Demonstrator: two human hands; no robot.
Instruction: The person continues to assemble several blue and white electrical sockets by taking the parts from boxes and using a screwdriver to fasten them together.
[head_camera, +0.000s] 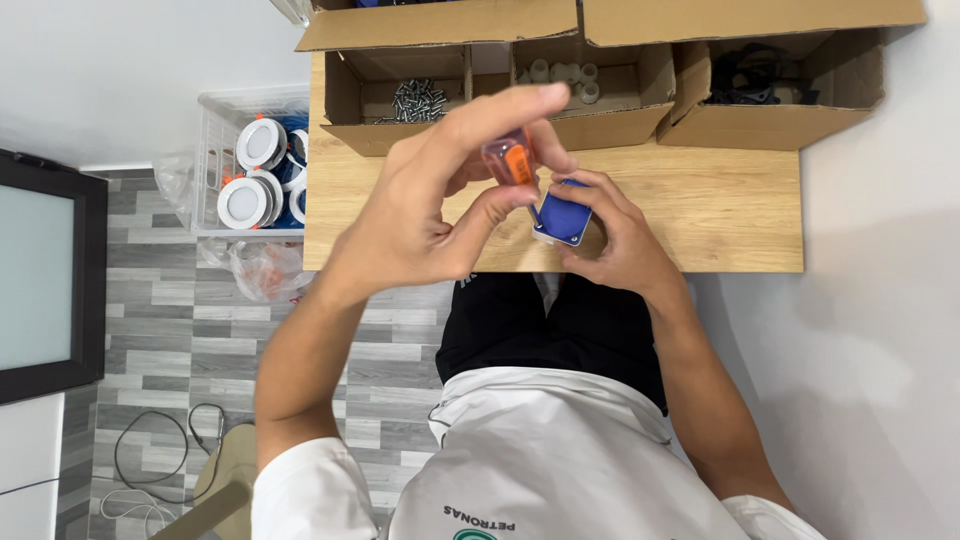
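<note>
Left hand (420, 215) fingers pinching orange-handled tool (510, 160), probably a screwdriver. Right hand (615, 240) fingers clasping blue block (562, 215) just above table (700, 210). Boxes of screws (420, 100) behind.

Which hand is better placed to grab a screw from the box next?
Left, probably. The left hand grips the orange-handled screwdriver but sits nearer the box of screws at upper left. The right hand is wrapped around the blue square part, steadying it on the wooden table.
</note>
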